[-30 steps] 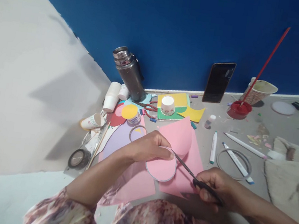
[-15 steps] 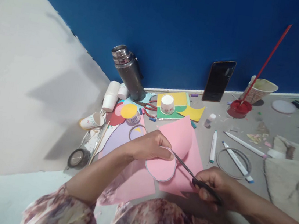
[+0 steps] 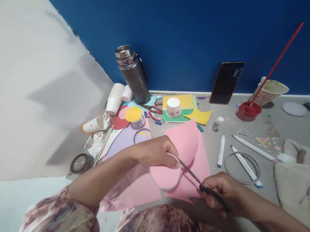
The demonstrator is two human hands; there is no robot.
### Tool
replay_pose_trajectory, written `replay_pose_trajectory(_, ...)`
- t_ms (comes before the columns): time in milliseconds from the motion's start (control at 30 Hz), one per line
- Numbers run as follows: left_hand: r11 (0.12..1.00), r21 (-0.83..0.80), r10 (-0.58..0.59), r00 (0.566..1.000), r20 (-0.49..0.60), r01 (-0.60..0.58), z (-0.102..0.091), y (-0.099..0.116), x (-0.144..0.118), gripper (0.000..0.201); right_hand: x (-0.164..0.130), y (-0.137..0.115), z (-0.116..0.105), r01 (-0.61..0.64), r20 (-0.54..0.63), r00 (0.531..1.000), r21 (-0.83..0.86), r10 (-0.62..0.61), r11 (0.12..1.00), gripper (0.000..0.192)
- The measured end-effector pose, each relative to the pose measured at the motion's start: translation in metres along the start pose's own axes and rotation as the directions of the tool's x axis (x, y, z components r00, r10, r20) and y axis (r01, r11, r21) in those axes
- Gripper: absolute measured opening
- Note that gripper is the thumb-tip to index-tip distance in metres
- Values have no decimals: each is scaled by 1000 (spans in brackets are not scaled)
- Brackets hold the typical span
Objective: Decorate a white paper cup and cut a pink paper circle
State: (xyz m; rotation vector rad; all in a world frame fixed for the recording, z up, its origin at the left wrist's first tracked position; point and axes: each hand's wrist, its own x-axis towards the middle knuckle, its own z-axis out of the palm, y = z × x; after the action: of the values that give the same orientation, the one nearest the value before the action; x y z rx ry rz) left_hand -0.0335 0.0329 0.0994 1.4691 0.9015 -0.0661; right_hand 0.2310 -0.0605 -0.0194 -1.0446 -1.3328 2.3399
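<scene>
Scissors (image 3: 202, 186) sit clenched in my right hand (image 3: 226, 193), blades slightly parted at the pink paper (image 3: 192, 156). My left hand (image 3: 154, 150) pinches the paper's traced circle (image 3: 164, 175), above the floor (image 3: 256, 134).

My left hand (image 3: 154, 151) reaches forward, palm down, fingers curled and pinched shut. My right hand (image 3: 223, 193) sits lower — knuckles up, fingers closed, forearm stretched out to the right.
</scene>
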Motion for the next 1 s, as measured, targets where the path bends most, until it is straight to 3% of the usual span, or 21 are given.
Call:
replay_pose_trajectory(333, 993, 116, 25, 999, 46, -30, -2, 2, 1, 34, 2, 8, -3, -33, 10, 999, 32, 33, 999, 35)
replay_pose_trajectory(533, 979, 202, -32, 999, 32, 24, -2, 7, 1, 26, -1, -2, 0, -26, 13, 1000, 8, 26, 1000, 36)
replay_pose_trajectory(733, 968, 249, -18, 999, 28, 11, -2, 9, 1, 25, -2, -9, 3, -55, 16, 998, 19, 55, 998, 23)
replay_pose_trajectory(1000, 971, 241, -9, 999, 38, -1, -1, 8, 1, 25, 0, -13, 10, -49, 29, 998, 88, 47, 995, 30)
